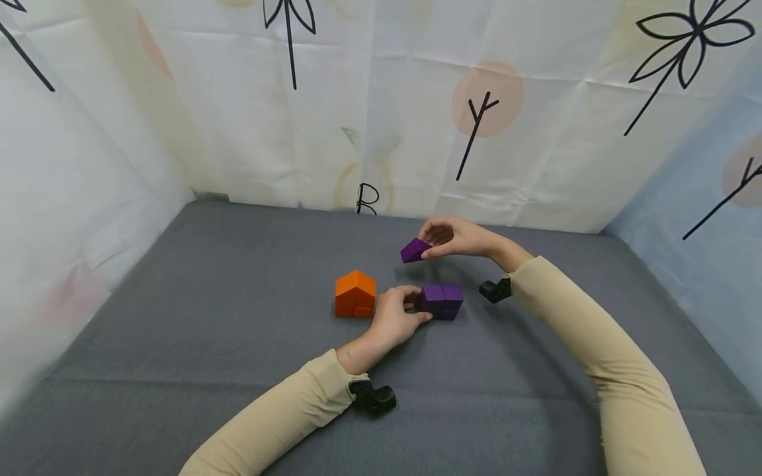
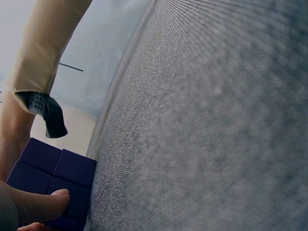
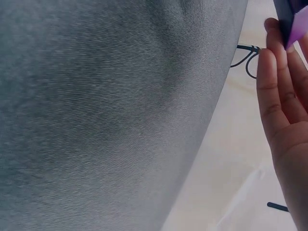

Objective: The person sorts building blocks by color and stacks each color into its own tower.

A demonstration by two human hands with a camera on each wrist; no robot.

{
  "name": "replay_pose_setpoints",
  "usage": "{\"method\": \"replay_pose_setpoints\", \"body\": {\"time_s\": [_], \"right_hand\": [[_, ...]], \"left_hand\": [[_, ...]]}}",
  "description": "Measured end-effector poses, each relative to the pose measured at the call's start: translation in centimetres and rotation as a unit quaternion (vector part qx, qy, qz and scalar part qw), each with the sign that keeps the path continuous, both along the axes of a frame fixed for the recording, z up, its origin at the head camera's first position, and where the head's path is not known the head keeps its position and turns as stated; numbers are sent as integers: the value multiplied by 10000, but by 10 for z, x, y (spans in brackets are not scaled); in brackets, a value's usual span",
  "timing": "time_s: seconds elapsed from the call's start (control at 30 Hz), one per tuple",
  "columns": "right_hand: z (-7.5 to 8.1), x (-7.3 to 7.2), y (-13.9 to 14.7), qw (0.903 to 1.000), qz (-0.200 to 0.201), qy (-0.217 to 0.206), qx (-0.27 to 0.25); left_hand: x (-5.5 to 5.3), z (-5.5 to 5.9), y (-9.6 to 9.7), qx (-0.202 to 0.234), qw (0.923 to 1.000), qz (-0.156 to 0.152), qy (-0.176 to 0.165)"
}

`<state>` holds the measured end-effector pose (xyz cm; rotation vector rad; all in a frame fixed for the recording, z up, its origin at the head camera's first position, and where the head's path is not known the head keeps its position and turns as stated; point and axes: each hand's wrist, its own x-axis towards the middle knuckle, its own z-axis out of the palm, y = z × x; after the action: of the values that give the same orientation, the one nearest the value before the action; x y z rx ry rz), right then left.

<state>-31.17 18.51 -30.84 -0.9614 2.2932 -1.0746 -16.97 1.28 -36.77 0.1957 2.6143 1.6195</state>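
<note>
A stack of purple blocks (image 1: 442,301) stands on the grey cloth, its square faces showing in the left wrist view. My left hand (image 1: 395,316) holds this stack by its left side, the thumb (image 2: 53,204) lying on its near face. Above and behind the stack, my right hand (image 1: 455,238) pinches a purple triangular block (image 1: 415,250) between thumb and fingers, off the cloth. That block is partly cut off at the top corner of the right wrist view. Just left of my left hand sits an orange house-shaped group of blocks (image 1: 355,295).
Grey cloth (image 1: 238,284) covers the surface. Pale fabric walls (image 1: 405,132) printed with plant shapes rise at the back and both sides. Each wrist wears a black camera, one below the left cuff (image 1: 374,398) and one by the right cuff (image 1: 495,290).
</note>
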Motion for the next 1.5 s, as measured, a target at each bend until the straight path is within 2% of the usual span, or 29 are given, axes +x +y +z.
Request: {"method": "replay_pose_setpoints", "body": {"time_s": [0.37, 0.8, 1.13, 1.5], "right_hand": [[-5, 24, 15, 9968, -130, 391, -680], [-11, 58, 27, 9924, -158, 358, -1168], [-21, 71, 37, 9903, -10, 270, -1362], [-26, 81, 41, 9888, -71, 287, -1464]], "left_hand": [[1, -2, 0, -45, 10000, 33, -18], [1, -3, -3, 18, 9999, -38, 118], [1, -4, -2, -15, 9999, 12, 126], [0, -3, 0, -22, 9999, -22, 158]]}}
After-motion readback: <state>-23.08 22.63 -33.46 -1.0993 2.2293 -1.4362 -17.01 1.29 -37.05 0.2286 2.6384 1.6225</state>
